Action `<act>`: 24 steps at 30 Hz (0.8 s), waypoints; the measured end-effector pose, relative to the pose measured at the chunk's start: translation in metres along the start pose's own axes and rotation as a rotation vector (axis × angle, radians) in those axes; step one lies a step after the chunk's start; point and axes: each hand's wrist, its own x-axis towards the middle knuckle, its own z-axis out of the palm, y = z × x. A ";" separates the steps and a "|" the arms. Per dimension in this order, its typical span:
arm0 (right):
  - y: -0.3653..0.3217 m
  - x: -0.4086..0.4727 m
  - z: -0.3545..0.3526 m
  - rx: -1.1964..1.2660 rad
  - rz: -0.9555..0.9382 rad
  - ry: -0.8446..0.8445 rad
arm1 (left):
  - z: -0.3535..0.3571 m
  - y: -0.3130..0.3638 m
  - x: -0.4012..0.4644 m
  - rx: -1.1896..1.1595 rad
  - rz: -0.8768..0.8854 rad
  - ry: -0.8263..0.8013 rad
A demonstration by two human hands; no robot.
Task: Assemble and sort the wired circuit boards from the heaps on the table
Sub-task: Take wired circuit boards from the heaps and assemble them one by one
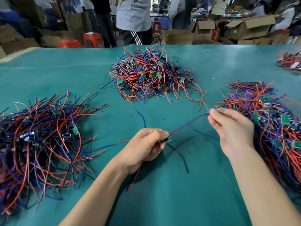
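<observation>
Two forearms reach in from the near edge over the green table (48, 75). Our left hand (145, 145) has its grip curled tight round one small circuit board (167, 140), held just above the table near the middle. From that board we count one black wire (180, 155) drooping toward us, red wire showing below the wrist, and a blue wire (189, 123) running up to our right hand (232, 128), whose grip pinches the wire ends between thumb and fingertips.

We count four heaps of wired boards: one at left (40, 141), one beyond the hands at centre (151, 74), one at right (268, 121) just beside the right hand, and a smaller one at the far right edge (291, 61), partly cut off. One loose blue wire (140, 116) lies on the table between the left hand and the centre heap.

Three red stools (93, 39) stand past the table, two at left and one farther right, with cardboard boxes (249, 28) and standing people behind them.
</observation>
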 end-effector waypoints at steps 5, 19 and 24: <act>0.005 -0.010 0.010 0.020 0.064 0.052 | -0.002 -0.005 0.004 -0.126 0.060 0.067; 0.023 -0.052 0.037 -0.518 -0.097 -0.568 | -0.002 -0.012 0.004 -0.048 0.154 0.004; 0.021 -0.053 0.038 -0.377 -0.068 -0.557 | -0.003 -0.010 0.003 -0.010 0.093 0.012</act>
